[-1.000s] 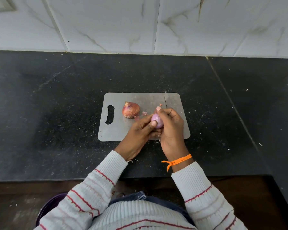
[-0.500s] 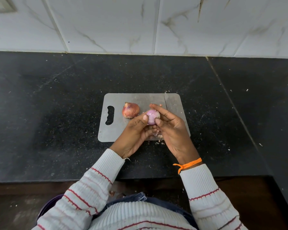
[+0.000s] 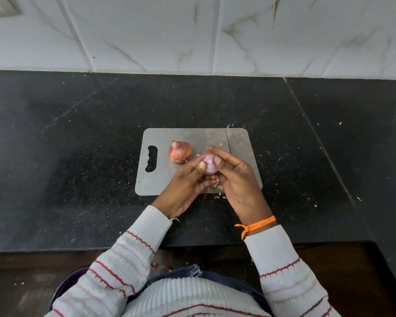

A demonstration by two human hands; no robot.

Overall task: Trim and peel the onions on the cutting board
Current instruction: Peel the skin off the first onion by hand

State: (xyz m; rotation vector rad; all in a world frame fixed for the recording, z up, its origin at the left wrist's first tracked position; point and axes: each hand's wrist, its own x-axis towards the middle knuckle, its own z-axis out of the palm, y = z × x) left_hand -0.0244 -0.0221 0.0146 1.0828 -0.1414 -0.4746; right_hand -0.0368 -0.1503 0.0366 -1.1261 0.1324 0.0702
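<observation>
A peeled pale purple onion point(image 3: 210, 164) is held above the grey cutting board point(image 3: 160, 179) between both hands. My left hand point(image 3: 185, 184) grips it from the left with thumb on its side. My right hand point(image 3: 237, 179) pinches it from the right, fingers reaching over its top. An unpeeled reddish-brown onion point(image 3: 179, 152) lies on the board just left of them. A knife blade point(image 3: 228, 139) lies on the board's far right part, its handle hidden under my right hand.
Bits of onion skin point(image 3: 220, 196) lie at the board's near edge and on the black counter point(image 3: 78, 156). A white tiled wall point(image 3: 192, 30) runs behind. A purple container point(image 3: 64, 287) shows below the counter edge at lower left.
Both hands with the peeled onion have moved slightly away from me over the board. My right hand has turned from covering the onion to pinching it with the palm more open.
</observation>
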